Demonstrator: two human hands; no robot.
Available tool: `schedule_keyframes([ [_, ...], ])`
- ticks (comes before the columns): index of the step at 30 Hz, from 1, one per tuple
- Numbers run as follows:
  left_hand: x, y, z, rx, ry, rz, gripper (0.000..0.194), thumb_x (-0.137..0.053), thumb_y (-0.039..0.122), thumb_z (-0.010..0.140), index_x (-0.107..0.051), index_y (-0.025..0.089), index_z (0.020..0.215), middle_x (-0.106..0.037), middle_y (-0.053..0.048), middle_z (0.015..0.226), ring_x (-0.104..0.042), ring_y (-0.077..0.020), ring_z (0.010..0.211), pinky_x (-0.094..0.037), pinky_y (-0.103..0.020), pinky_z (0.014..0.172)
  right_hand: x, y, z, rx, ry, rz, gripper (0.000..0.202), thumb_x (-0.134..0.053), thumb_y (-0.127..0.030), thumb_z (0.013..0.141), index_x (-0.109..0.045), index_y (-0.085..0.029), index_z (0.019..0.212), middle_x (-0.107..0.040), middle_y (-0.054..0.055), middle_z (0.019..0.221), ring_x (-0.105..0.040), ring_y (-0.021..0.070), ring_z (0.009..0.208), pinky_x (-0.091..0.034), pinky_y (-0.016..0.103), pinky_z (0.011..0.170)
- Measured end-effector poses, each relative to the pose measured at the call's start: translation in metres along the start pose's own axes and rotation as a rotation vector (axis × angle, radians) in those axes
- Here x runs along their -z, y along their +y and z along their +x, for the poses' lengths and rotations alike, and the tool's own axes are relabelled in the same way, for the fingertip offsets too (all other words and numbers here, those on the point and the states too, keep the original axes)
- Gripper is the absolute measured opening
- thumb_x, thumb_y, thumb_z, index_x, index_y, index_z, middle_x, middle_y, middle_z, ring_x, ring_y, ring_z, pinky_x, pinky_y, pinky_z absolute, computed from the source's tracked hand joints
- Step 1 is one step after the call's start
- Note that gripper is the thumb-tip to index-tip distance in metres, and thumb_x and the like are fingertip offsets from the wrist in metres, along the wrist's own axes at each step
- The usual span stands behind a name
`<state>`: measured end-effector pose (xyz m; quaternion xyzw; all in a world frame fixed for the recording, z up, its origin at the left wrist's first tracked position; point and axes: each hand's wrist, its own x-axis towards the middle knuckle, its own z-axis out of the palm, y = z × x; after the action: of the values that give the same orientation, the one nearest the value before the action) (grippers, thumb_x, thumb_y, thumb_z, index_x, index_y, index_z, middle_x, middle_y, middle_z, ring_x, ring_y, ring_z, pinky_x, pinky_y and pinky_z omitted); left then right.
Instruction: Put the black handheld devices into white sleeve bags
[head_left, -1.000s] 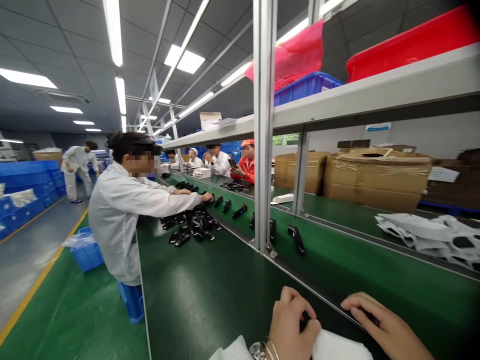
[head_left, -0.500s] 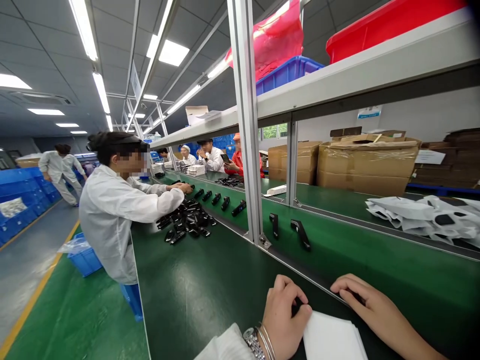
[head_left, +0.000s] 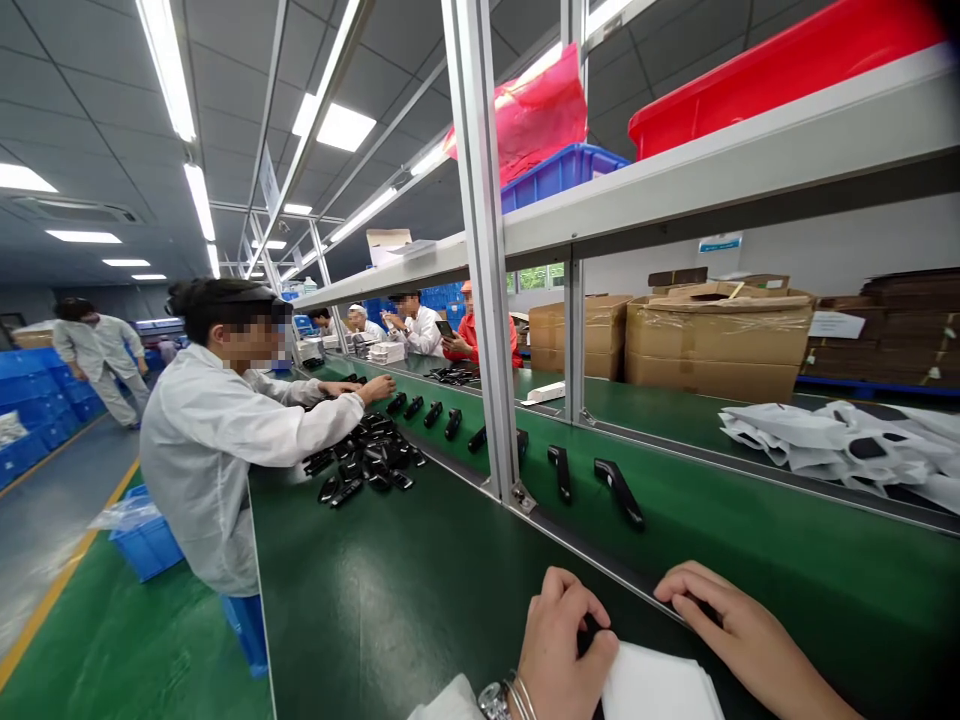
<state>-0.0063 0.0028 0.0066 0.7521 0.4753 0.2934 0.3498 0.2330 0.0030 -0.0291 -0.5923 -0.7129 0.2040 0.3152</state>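
My left hand (head_left: 566, 640) is closed at the upper left corner of a white stack (head_left: 660, 685), its thumb near the bent fingers. Something dark shows in the gap between them; I cannot make out what it is. To the right of the stack, my right hand (head_left: 731, 620) rests its fingertips at the metal rail along the belt, thumb and fingers nearly together with nothing seen between them. Beyond my hands, a black handheld device (head_left: 619, 492) and a second black device (head_left: 559, 473) lie on the green belt (head_left: 705, 510).
A metal post (head_left: 484, 250) rises from the rail. A co-worker in white (head_left: 225, 420) sits at left, hands over the belt, beside a pile of black parts (head_left: 367, 455). White fabric (head_left: 832, 440) lies at right, with a cardboard box (head_left: 712, 340) behind it.
The black devices have moved along the belt toward my right hand, and another shows beside the post. The co-worker's hand has moved right. The view has shifted slightly; my hands keep their pose.
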Motion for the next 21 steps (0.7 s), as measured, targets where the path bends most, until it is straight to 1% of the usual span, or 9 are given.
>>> schedule_keyframes([
  [5,-0.001,0.0,0.0,-0.015,0.007,0.009,0.015,-0.051,0.01,0.075,-0.057,0.021,0.084,-0.05,-0.001,0.099,-0.051,-0.0165,0.085,-0.04,-0.031,0.08,0.002,-0.004,0.001,0.007,0.008,0.001,0.025,-0.04,-0.037,0.095,-0.063,-0.031,0.089,-0.065,-0.002,0.101,-0.062,0.0186,0.092,-0.045,0.025,0.076],
  [8,-0.002,-0.002,-0.002,-0.039,0.017,0.016,0.015,-0.051,0.01,0.075,-0.057,0.021,0.084,-0.051,-0.002,0.099,-0.052,-0.0165,0.084,-0.041,-0.031,0.079,0.002,-0.003,0.001,0.015,0.016,0.01,0.023,-0.042,-0.033,0.094,-0.064,-0.03,0.088,-0.065,-0.001,0.1,-0.062,0.0189,0.092,-0.045,0.026,0.078],
  [11,-0.002,-0.003,0.0,-0.077,0.024,0.03,0.015,-0.051,0.011,0.077,-0.058,0.021,0.086,-0.052,-0.002,0.099,-0.053,-0.017,0.085,-0.042,-0.031,0.079,0.004,-0.004,0.002,0.033,0.037,0.023,0.023,-0.043,-0.027,0.093,-0.064,-0.028,0.086,-0.065,-0.001,0.098,-0.062,0.019,0.093,-0.044,0.027,0.08],
  [14,-0.003,-0.002,0.004,-0.141,0.022,0.036,0.011,-0.05,0.015,0.081,-0.058,0.021,0.086,-0.052,-0.003,0.099,-0.054,-0.0176,0.085,-0.043,-0.031,0.08,0.007,-0.008,0.003,0.058,0.089,0.047,0.023,-0.044,-0.021,0.091,-0.066,-0.026,0.085,-0.065,0.001,0.094,-0.062,0.0186,0.092,-0.044,0.028,0.08],
  [16,-0.005,-0.002,0.008,-0.193,0.005,0.027,0.009,-0.05,0.021,0.084,-0.059,0.021,0.085,-0.052,-0.004,0.097,-0.055,-0.0182,0.085,-0.044,-0.031,0.079,0.011,-0.011,0.003,0.086,0.143,0.062,0.024,-0.046,-0.017,0.09,-0.067,-0.024,0.083,-0.066,0.001,0.091,-0.062,0.0178,0.09,-0.045,0.028,0.081],
  [18,-0.006,-0.006,0.012,-0.226,-0.024,0.014,0.012,-0.05,0.029,0.088,-0.059,0.021,0.087,-0.053,-0.005,0.099,-0.056,-0.0199,0.089,-0.046,-0.031,0.081,0.014,-0.012,0.004,0.136,0.191,0.051,0.026,-0.047,-0.012,0.089,-0.069,-0.023,0.082,-0.067,0.002,0.089,-0.063,0.0173,0.087,-0.045,0.027,0.081],
  [20,-0.008,-0.018,0.021,-0.211,-0.057,0.017,0.019,-0.05,0.039,0.089,-0.06,0.022,0.09,-0.054,-0.006,0.104,-0.058,-0.0215,0.094,-0.047,-0.031,0.083,0.017,-0.009,0.005,0.11,0.216,-0.005,0.025,-0.05,-0.011,0.086,-0.071,-0.024,0.083,-0.068,0.0,0.09,-0.063,0.0155,0.089,-0.045,0.025,0.081],
  [21,-0.01,-0.026,0.027,-0.186,-0.084,0.02,0.022,-0.051,0.043,0.089,-0.06,0.023,0.092,-0.055,-0.006,0.106,-0.059,-0.0219,0.094,-0.049,-0.03,0.08,0.018,-0.006,0.007,0.094,0.225,-0.034,0.024,-0.053,-0.01,0.085,-0.072,-0.025,0.083,-0.069,-0.002,0.09,-0.063,0.0144,0.088,-0.045,0.023,0.081],
])
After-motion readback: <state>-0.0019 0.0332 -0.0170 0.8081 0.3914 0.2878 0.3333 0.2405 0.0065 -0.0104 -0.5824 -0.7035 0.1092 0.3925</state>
